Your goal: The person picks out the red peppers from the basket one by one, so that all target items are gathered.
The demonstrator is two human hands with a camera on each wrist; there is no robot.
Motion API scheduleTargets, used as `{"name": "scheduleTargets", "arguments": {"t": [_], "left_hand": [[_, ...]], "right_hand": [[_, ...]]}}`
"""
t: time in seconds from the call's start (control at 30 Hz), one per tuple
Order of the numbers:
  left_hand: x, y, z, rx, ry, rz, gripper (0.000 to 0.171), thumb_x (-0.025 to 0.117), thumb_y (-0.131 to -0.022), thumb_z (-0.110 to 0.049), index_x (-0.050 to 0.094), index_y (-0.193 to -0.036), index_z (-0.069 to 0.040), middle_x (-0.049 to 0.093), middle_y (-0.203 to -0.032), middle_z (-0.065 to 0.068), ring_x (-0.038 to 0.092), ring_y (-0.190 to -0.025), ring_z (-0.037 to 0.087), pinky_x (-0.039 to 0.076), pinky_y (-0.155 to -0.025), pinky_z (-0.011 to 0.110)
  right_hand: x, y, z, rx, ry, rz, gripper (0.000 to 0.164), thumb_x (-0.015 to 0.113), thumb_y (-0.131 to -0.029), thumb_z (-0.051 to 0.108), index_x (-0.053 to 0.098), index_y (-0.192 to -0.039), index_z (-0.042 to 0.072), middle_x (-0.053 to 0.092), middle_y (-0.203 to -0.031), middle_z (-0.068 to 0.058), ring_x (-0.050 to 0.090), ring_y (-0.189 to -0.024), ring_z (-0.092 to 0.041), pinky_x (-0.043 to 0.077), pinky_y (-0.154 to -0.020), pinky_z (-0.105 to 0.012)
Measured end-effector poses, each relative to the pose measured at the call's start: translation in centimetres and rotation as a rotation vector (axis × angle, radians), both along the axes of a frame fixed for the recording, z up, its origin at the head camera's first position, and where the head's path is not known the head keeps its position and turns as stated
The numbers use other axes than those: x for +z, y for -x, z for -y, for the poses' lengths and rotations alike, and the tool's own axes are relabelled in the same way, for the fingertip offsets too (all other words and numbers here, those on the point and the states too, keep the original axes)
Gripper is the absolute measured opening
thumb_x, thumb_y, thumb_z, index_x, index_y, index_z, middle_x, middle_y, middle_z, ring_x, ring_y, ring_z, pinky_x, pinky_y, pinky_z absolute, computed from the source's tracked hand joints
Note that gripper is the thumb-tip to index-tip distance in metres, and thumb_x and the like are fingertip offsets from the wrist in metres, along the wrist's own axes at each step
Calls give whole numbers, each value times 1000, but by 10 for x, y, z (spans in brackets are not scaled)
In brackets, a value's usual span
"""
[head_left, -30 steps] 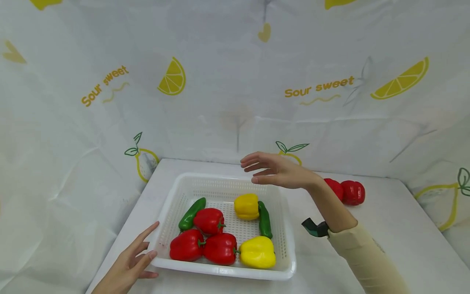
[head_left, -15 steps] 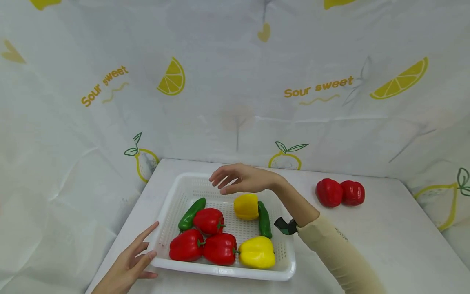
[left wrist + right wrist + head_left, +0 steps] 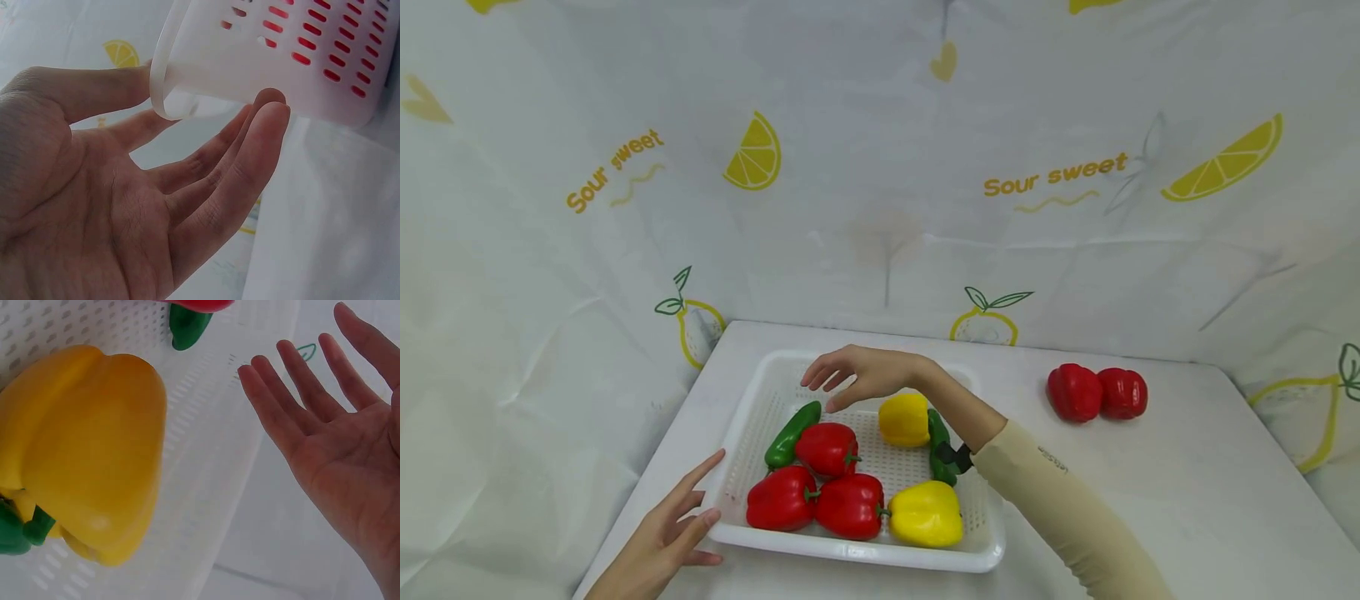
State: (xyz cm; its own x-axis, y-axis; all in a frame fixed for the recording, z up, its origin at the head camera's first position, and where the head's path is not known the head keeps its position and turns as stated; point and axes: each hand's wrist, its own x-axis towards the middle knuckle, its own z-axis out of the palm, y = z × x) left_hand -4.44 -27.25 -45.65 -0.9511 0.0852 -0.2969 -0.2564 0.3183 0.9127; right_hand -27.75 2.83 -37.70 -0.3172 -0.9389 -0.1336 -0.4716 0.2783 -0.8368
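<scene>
A white plastic basket (image 3: pixel 850 548) with slotted walls holds three red bell peppers (image 3: pixel 850 507), two yellow bell peppers (image 3: pixel 927 514) and two green peppers (image 3: pixel 793 436). My left hand (image 3: pixel 658 537) rests fingertips on the basket's left rim and outer wall, its fingers spread. In the left wrist view, my thumb and fingers lie against the rim (image 3: pixel 161 75) and wall. Over the back part of the basket hovers my right hand (image 3: pixel 867 372), fingers loose and holding nothing. The right wrist view shows a yellow bell pepper (image 3: pixel 94 444) beside that hand (image 3: pixel 350 450); my right forearm partly hides one green pepper.
Two more red bell peppers (image 3: pixel 1073 392) lie side by side on the white table (image 3: pixel 1150 500), right of the basket. A pale cloth (image 3: pixel 880 167) printed with lemons hangs behind the table and along its left side.
My right hand has moved left across the back of the basket and slightly down, uncovering the two red bell peppers on the table. The left hand stays at the rim.
</scene>
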Motion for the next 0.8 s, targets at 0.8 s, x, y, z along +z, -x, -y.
{"name": "scheduleTargets", "arguments": {"t": [0.8], "left_hand": [[1,1,0,-11,-9,9,77,63,-110,-25,20,-173,-29,53,-150,30,70,-117,30,71,-77,44]], "right_hand": [[-38,4,27,69,-214,93,61,79,-96,15,58,-152,3,63,-152,-16,57,-143,-29,57,-115,-30]]}}
